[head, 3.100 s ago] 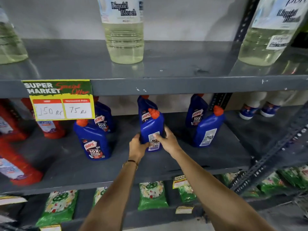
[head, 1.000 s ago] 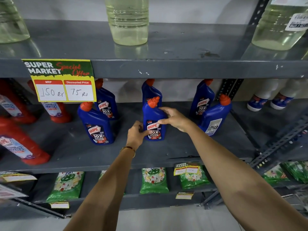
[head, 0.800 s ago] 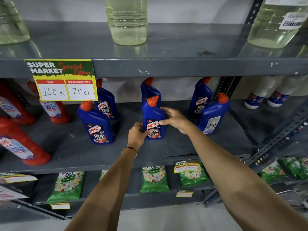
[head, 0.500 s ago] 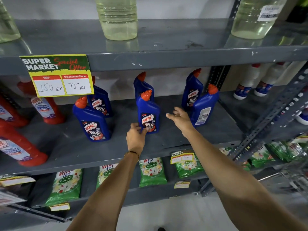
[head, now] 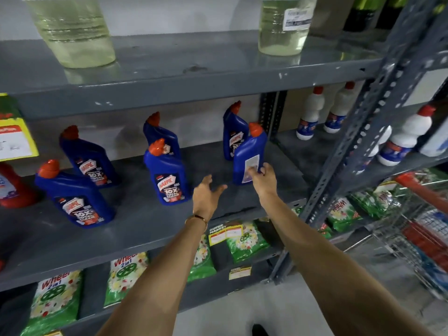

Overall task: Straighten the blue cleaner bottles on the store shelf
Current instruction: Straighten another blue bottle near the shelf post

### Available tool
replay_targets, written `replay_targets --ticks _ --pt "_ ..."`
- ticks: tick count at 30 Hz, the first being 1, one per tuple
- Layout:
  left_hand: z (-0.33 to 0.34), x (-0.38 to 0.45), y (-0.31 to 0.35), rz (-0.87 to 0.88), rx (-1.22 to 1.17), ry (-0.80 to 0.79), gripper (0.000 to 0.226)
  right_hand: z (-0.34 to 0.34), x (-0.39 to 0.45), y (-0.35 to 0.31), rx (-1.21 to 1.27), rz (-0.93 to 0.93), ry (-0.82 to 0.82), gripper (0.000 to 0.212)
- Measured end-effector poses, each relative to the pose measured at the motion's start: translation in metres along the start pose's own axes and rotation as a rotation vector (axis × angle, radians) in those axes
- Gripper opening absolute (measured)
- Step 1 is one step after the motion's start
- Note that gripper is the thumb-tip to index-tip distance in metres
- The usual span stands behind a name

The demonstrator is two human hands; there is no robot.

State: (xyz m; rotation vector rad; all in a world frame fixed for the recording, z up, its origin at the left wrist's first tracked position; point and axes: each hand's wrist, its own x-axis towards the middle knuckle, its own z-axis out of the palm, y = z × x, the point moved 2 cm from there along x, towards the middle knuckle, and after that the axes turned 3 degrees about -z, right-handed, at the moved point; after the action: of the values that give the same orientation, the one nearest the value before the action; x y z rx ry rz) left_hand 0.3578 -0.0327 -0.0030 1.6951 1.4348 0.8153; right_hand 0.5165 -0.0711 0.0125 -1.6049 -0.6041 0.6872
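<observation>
Several blue cleaner bottles with orange caps stand on the grey middle shelf (head: 145, 226). The middle front bottle (head: 167, 175) and the front left bottle (head: 75, 197) show their front labels. The right front bottle (head: 249, 154) shows its back label and leans slightly. My right hand (head: 263, 177) grips its lower part, thumb on the label. My left hand (head: 206, 197) hovers open between the middle front bottle and the right front one, touching neither. Behind stand the back left bottle (head: 89, 158), the middle back bottle (head: 160, 134) and the right back bottle (head: 232, 134).
Large bottles of pale liquid (head: 72, 32) stand on the shelf above. Red bottles (head: 14, 190) sit at the far left, white bottles (head: 310, 117) in the bay to the right. A slotted metal upright (head: 351, 154) rises at the right. Green detergent packs (head: 244, 241) fill the shelf below.
Both hands have let go of the middle front bottle, now front label out, and moved right. My right hand has taken hold of the right front bottle. The view has swung right.
</observation>
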Motion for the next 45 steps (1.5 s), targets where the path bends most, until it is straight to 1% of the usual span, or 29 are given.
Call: replay_targets --ticks 3,5,7,8,11,12,13,18,22,25,26,28,30,31,34,36,37,39,41,42,43,45 --pt "0.028 0.015 0.017 -0.050 -0.044 -0.019 0.072 -0.015 0.028 -0.004 -0.007 0.009 -0.110 0.081" --pt "0.048 0.024 0.031 -0.034 -0.068 -0.014 0.069 -0.024 0.048 -0.006 -0.042 0.016 -0.186 0.088" --pt "0.060 0.033 0.043 -0.009 -0.086 -0.002 0.061 -0.028 0.063 -0.009 -0.107 0.006 -0.256 0.090" --pt "0.064 0.036 0.046 -0.006 -0.097 0.000 0.058 -0.029 0.068 -0.009 -0.147 -0.009 -0.290 0.085" --pt "0.070 0.045 0.050 -0.032 -0.140 -0.005 0.058 -0.028 0.076 -0.012 -0.164 -0.080 -0.430 0.045" --pt "0.072 0.046 0.050 -0.046 -0.151 -0.008 0.059 -0.027 0.077 -0.012 -0.150 -0.087 -0.471 0.040" --pt "0.073 0.047 0.050 -0.059 -0.154 -0.013 0.059 -0.027 0.078 -0.011 -0.150 -0.081 -0.487 0.040" --pt "0.076 0.048 0.053 -0.061 -0.126 -0.002 0.056 -0.023 0.084 -0.011 -0.179 -0.094 -0.470 0.048" --pt "0.066 0.050 0.056 -0.040 -0.151 0.008 0.059 -0.022 0.086 -0.020 -0.172 -0.144 -0.525 0.049" --pt "0.059 0.048 0.061 -0.031 -0.176 0.077 0.050 -0.020 0.087 -0.033 -0.117 -0.166 -0.574 0.050" --pt "0.058 0.046 0.062 -0.021 -0.161 0.118 0.047 -0.017 0.085 -0.038 -0.088 -0.159 -0.602 0.055" --pt "0.058 0.042 0.065 -0.002 -0.110 0.207 0.047 -0.009 0.081 -0.047 -0.074 -0.155 -0.638 0.072" --pt "0.061 0.037 0.065 0.015 -0.054 0.266 0.046 -0.001 0.076 -0.050 -0.088 -0.149 -0.617 0.082" --pt "0.063 0.034 0.066 0.030 -0.032 0.283 0.044 0.001 0.075 -0.049 -0.095 -0.154 -0.585 0.083" --pt "0.065 0.028 0.067 0.078 -0.006 0.280 0.045 0.002 0.075 -0.048 -0.093 -0.175 -0.489 0.075" --pt "0.061 0.028 0.064 0.087 -0.079 0.191 0.046 -0.002 0.077 -0.048 -0.085 -0.196 -0.491 0.072" --pt "0.058 0.030 0.062 0.060 -0.165 0.112 0.047 -0.006 0.078 -0.049 -0.077 -0.206 -0.516 0.072" --pt "0.050 0.036 0.057 -0.056 -0.330 -0.128 0.055 -0.014 0.080 -0.052 -0.054 -0.239 -0.590 0.067" --pt "0.043 0.040 0.053 -0.155 -0.325 -0.372 0.073 -0.023 0.081 -0.054 -0.021 -0.254 -0.674 0.062" --pt "0.042 0.041 0.052 -0.177 -0.306 -0.470 0.079 -0.027 0.081 -0.055 -0.010 -0.247 -0.716 0.063" --pt "0.041 0.042 0.053 -0.184 -0.304 -0.551 0.081 -0.030 0.081 -0.057 -0.005 -0.240 -0.759 0.064" --pt "0.043 0.043 0.059 -0.181 -0.334 -0.681 0.077 -0.034 0.081 -0.060 0.002 -0.229 -0.857 0.066"
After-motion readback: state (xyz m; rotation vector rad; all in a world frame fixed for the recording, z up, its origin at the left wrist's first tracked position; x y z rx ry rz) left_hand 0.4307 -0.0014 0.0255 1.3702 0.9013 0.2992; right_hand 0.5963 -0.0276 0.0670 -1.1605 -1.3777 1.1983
